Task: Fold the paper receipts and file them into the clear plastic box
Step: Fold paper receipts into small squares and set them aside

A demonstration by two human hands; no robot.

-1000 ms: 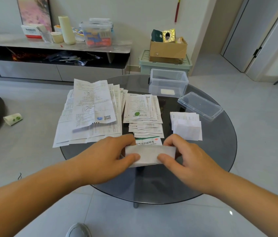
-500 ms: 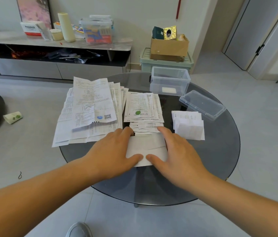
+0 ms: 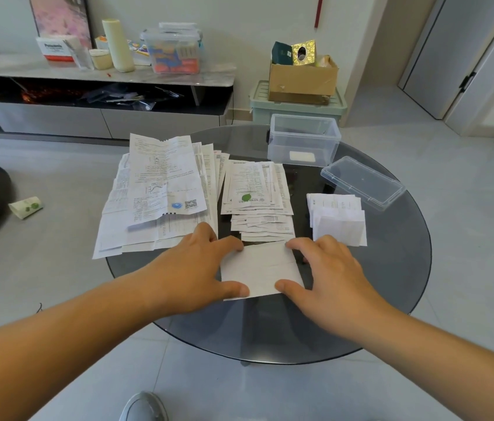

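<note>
— Which step?
— Folding, I'd say: left hand point(image 3: 191, 268) and right hand point(image 3: 330, 275) press one receipt point(image 3: 260, 268) flat on the glass table point(image 3: 397, 268), fingers spread, gripping nothing.
— Next?
— Probably crease it, then carry it to the clear plastic box point(image 3: 300, 147) at the far edge.

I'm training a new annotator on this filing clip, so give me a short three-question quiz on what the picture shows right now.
1. True or false: the clear plastic box has its lid on.
2. Which touches the receipt nearest the person? A: left hand only. B: right hand only. C: both hands.
3. Where does the lid lie?
Key: 1 false. 2 C. 3 on the glass table, right of the box and nearer the person.
</note>
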